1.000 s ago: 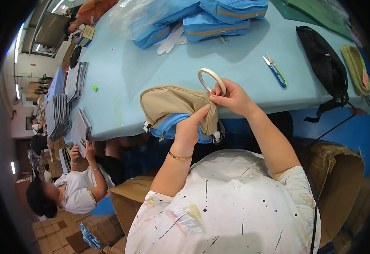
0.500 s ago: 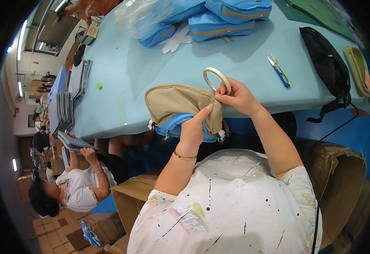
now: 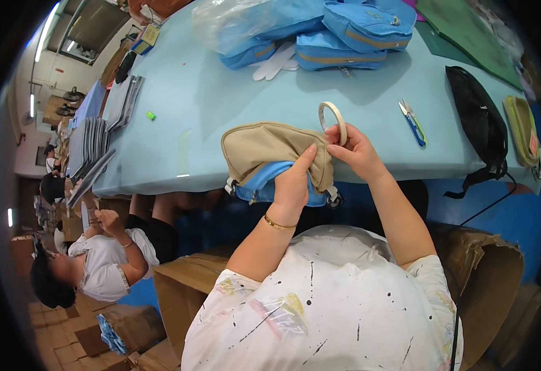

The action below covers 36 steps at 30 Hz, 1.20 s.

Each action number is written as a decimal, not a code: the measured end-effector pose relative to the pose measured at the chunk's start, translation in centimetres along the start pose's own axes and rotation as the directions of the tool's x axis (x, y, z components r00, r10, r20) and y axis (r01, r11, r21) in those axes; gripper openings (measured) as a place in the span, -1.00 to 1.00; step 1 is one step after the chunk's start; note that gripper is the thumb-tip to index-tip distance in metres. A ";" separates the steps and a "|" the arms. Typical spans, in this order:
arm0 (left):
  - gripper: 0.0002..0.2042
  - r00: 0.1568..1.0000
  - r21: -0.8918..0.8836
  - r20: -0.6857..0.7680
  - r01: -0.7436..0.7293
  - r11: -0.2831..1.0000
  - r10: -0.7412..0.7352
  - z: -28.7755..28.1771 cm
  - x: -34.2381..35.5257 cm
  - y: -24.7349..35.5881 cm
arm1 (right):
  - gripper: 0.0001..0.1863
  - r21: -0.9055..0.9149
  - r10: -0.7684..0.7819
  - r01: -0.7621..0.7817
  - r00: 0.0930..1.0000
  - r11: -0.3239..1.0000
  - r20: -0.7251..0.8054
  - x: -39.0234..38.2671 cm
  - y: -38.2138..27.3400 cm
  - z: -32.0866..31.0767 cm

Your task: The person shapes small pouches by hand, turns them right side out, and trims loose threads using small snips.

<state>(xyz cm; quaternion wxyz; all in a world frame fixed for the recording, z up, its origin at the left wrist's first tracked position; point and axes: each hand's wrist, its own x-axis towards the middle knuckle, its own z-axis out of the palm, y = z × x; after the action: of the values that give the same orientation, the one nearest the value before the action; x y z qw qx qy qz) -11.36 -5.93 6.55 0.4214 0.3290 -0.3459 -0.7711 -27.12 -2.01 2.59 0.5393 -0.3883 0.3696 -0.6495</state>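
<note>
Where the left hand (image 3: 293,184) grips, smooth tan fabric (image 3: 258,143) puckers

At the left, a co-worker (image 3: 106,266) is tilting a grey panel (image 3: 91,179) steeply beside a grey stack (image 3: 89,145), no longer holding it flatter.

Tan-and-blue rounded pouch (image 3: 252,145): woven cloth, matt, softly creased. Narrow cream ring-shaped tape roll (image 3: 343,127): smooth on its outer band, probably paper tape. Pale blue flat tabletop (image 3: 369,93): smooth, faint sheen. Blue-handled slim thread snips (image 3: 414,123), right: bright metal blades, plastic-looking grips. Blue zippered boxy bags (image 3: 360,46), far side: matt cloth. Clear crumpled plastic sheet (image 3: 224,21) there — thin, glossy, wrinkled. Black elongated pouch (image 3: 476,111), far right: dull fabric. Brown open cardboard box (image 3: 493,297), near right: matt paperboard — torn, rough edge.
</note>
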 end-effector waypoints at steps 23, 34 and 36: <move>-0.38 0.991 0.517 0.135 -0.070 0.853 0.000 -5.2 7.8 6.0 | -0.80 -0.152 -0.124 0.063 0.891 0.986 -0.436 -2.2 1.5 2.6; -0.45 0.999 0.204 0.028 0.034 0.978 -0.041 -6.0 1.0 5.3 | -0.87 -0.005 -0.789 0.793 0.606 0.610 -0.101 -7.0 -9.6 6.3; -0.46 0.997 0.192 0.059 0.036 0.981 -0.048 -6.5 1.3 4.9 | -0.92 0.029 -0.811 0.813 0.582 0.581 -0.067 -8.1 -13.4 7.1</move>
<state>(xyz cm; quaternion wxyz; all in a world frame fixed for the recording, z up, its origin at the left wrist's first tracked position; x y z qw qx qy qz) -4.67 -10.74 6.70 0.3604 0.3504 -0.4244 -0.7532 -25.31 7.47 16.84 0.1852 -0.4837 0.1452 -0.8430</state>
